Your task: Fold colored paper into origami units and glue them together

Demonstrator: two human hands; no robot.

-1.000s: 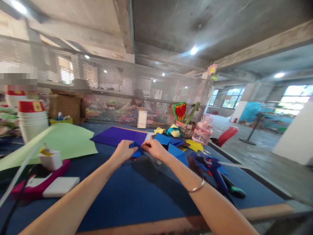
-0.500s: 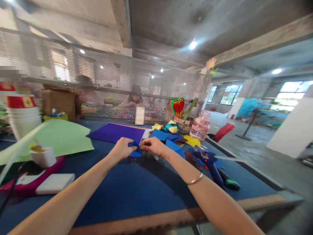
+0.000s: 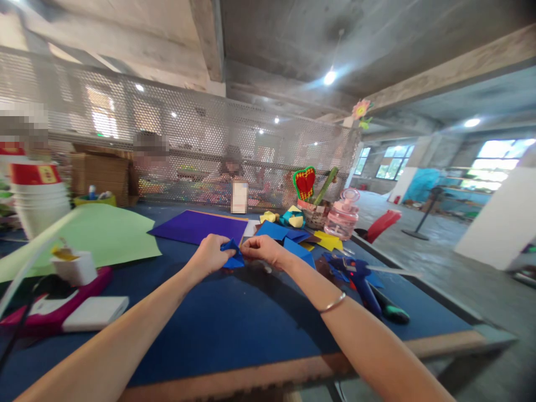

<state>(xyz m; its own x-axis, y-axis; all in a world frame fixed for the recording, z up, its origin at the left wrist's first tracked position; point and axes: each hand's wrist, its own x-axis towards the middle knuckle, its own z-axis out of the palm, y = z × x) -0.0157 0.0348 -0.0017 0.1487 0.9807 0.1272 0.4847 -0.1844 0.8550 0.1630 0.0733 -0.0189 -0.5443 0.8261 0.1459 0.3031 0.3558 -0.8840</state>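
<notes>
"Where is the folded blue paper [image 3: 237,259]?"

"In the left grip [image 3: 211,252], over the counter [image 3: 218,318]; thumb and fingers pinch it."

"And the right grip [image 3: 263,250]?"

"Its fingers curl at the paper's right side; whether they pinch an edge or merely touch it, I cannot tell."

"What lies around them?"

"A purple sheet [image 3: 196,228], just beyond the left grip; a pale green sheet [image 3: 115,231], farther out to its left; loose blue pieces [image 3: 300,253], beside and beyond the right grip; a glue gun [image 3: 364,283], well to the right of that grip; a pink bottle [image 3: 341,219], beyond it and also to the right."
</notes>
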